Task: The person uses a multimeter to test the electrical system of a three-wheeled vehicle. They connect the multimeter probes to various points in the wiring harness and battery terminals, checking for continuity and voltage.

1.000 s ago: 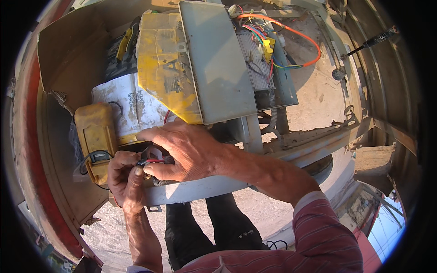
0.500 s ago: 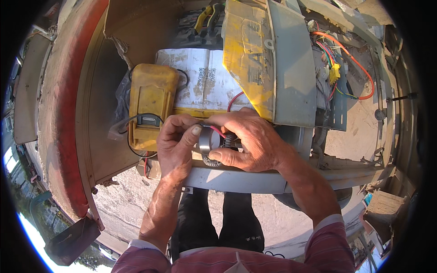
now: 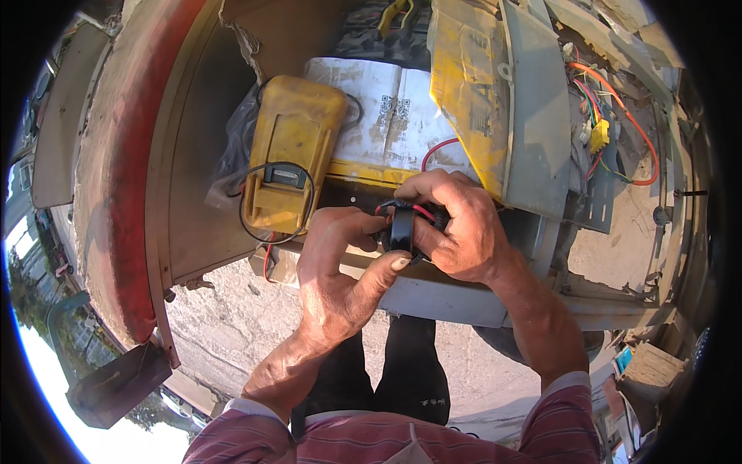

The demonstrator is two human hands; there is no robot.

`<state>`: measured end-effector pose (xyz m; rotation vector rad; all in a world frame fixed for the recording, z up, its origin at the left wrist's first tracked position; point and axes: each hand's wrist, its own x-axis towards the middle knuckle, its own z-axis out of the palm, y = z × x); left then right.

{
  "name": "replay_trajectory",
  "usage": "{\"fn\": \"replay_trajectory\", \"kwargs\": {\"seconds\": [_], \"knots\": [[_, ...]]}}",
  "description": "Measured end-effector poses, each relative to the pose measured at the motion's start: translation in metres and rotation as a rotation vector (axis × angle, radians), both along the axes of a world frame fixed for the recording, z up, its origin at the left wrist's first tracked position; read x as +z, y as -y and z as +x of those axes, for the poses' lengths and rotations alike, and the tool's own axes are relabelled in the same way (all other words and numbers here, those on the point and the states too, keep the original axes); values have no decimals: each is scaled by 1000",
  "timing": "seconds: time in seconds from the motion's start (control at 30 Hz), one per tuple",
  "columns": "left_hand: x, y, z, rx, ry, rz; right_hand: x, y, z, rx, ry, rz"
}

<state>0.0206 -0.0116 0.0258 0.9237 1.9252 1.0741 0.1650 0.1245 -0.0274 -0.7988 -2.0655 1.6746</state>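
A roll of black electrical tape (image 3: 400, 227) is between my hands, its shiny outer band facing me. My left hand (image 3: 340, 263) is closed loosely at its left side, with the thumb under the lower edge and the fingers curled beside it. From the other side my right hand (image 3: 464, 232) grips the roll, its thumb pressed against it. A red wire (image 3: 422, 210) with dark covering beside it runs behind the roll's top toward my right fingers. The fingers partly hide the wire ends and a dark ribbed sleeve.
A yellow case (image 3: 297, 131) with a looped black cable lies left of a dirty white printed sheet (image 3: 359, 100). A bent yellow-and-grey metal panel (image 3: 533, 116) stands to the right. Beyond are a yellow connector (image 3: 600, 136) and an orange cable (image 3: 630, 116). A grey beam (image 3: 440, 300) crosses before my legs.
The tape roll has turned from showing its pale side to its black band. My left thumb has moved from the top to below it. The view has shifted, with the scene sliding right.
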Motion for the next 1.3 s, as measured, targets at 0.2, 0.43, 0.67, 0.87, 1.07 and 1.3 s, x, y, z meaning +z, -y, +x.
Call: {"fn": "replay_trajectory", "kwargs": {"seconds": [0.2,0.43,0.67,0.87,1.07,1.3], "knots": [[-4,-1,-1,-84,204,-107,7,-13,6,171,40,57],[16,-4,-29,79,878,-410,9,-11,1,264,-24,-76],[38,0,-37,-59,625,-333,10,-5,2,303,-81,-281],[44,3,-31,-213,308,-398,8,-1,7,350,26,-395],[28,12,-21,125,632,-343,11,-1,5,309,13,-504],[14,18,-17,212,915,-319,10,7,5,383,119,-118]]}}
